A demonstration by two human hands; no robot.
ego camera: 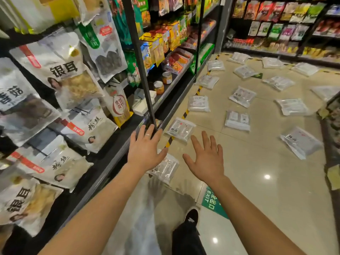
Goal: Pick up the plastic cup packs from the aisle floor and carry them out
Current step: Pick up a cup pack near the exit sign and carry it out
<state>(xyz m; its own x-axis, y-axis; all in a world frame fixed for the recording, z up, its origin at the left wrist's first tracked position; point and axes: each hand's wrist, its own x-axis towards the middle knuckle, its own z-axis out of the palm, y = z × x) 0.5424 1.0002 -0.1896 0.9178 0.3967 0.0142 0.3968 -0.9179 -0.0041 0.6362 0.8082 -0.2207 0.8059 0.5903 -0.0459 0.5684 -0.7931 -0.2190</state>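
Left forearm (pixel 95 208) and right forearm (pixel 244 214) stretch forward over the aisle floor (pixel 257 181), above a black shoe (pixel 191 216) and a green EXIT floor sticker (pixel 211 201). The left hand (pixel 145 148), with a ring (pixel 147 134) on one finger, is held flat, palm down, fingers straight and slightly spread, holding nothing. The right hand (pixel 206 161) is beside it, also flat with fingers fanned and holding nothing. The plastic cup packs (pixel 242 96) lie scattered flat across the tiles, well apart from one another. The nearest pack (pixel 165 169) shows below the left hand and is partly hidden by it; whether the hand touches it cannot be told. Another pack (pixel 181 128) lies just beyond the fingertips beside the yellow-black floor tape (pixel 185 113). On the left, a dark shelf unit (pixel 139 52) holds bagged dried foods (pixel 60 70) and two small jars (pixel 159 87).
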